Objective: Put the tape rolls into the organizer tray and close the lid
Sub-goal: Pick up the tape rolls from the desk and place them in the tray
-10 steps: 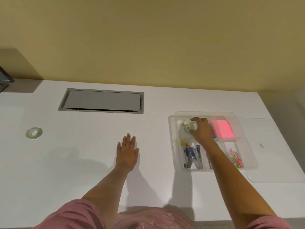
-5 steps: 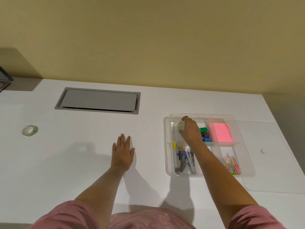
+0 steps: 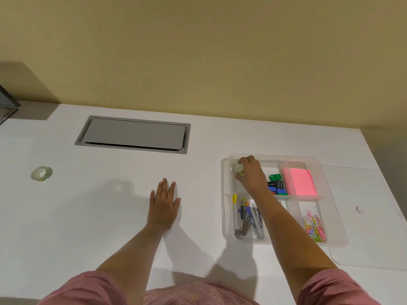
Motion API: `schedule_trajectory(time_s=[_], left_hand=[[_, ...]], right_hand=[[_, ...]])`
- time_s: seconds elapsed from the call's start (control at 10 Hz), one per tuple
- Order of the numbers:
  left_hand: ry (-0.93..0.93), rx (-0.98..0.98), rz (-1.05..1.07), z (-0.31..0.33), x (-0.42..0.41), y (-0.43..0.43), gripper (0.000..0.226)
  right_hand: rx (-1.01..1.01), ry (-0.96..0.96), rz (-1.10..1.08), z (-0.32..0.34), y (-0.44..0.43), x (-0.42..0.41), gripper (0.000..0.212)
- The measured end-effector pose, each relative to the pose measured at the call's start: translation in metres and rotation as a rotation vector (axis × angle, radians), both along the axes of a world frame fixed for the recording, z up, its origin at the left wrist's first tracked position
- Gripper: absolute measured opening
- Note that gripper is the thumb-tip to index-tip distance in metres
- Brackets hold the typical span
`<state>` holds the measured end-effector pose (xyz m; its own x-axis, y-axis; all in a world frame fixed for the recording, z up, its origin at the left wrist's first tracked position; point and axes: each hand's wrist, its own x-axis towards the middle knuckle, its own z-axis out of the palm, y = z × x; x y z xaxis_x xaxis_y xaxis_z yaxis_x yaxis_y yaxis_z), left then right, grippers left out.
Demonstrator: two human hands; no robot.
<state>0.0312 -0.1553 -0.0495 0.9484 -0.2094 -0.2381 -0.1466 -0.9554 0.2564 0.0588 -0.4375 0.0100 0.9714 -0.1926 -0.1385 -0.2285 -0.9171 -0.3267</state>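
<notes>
At the far left of the white worktop one clear tape roll lies flat, well apart from everything else and not yet collected. Behind and to its right a grey cable hatch is set flush into the surface.

The left hand rests palm down on the bare worktop, fingers extended, holding nothing.

Further right, the right hand reaches into the back-left compartment of the clear organizer tray with its fingers curled around a second tape roll. Whether that roll has touched the compartment floor cannot be determined. The adjoining compartments contain binder clips, a pink sticky-note pad, staplers and coloured paper clips.

The clear lid lies flat on the worktop at the right, its near-left portion tucked beneath the tray edge.

Assessment: one roll is being placed; one roll and the lid remain outstanding.

Risks noted:
- A roll released on edge, or resting against the compartment wall, may stand proud of the rim and prevent the lid seating.
- The lid is partly pinned under the tray; drawing it out carelessly could shift the tray and disturb its loose contents.
- The outstanding roll lies far across on the left; being round, it could roll away if nudged rather than gripped.
</notes>
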Motion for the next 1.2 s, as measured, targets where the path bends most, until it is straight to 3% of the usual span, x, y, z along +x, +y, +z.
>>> schedule_trajectory(time_s=[0.3,0.4,0.7,1.2], left_hand=[[-0.001,-0.011,-0.01,-0.001,0.001,0.002,0.057],[-0.007,-0.025,-0.043,0.001,0.001,0.008,0.057],[0.046,-0.053,-0.056,0.007,-0.001,0.04,0.055],[0.074,-0.034,0.021,0.007,0.017,0.228,0.055]], right_hand=[[0.1,-0.001,-0.043,0.001,0.001,-0.001,0.044],[0.195,-0.05,-0.12,0.005,0.005,-0.006,0.046],[0.141,-0.324,-0.146,0.026,0.049,-0.016,0.025],[0.119,-0.167,0.101,0.029,0.279,0.036,0.029]])
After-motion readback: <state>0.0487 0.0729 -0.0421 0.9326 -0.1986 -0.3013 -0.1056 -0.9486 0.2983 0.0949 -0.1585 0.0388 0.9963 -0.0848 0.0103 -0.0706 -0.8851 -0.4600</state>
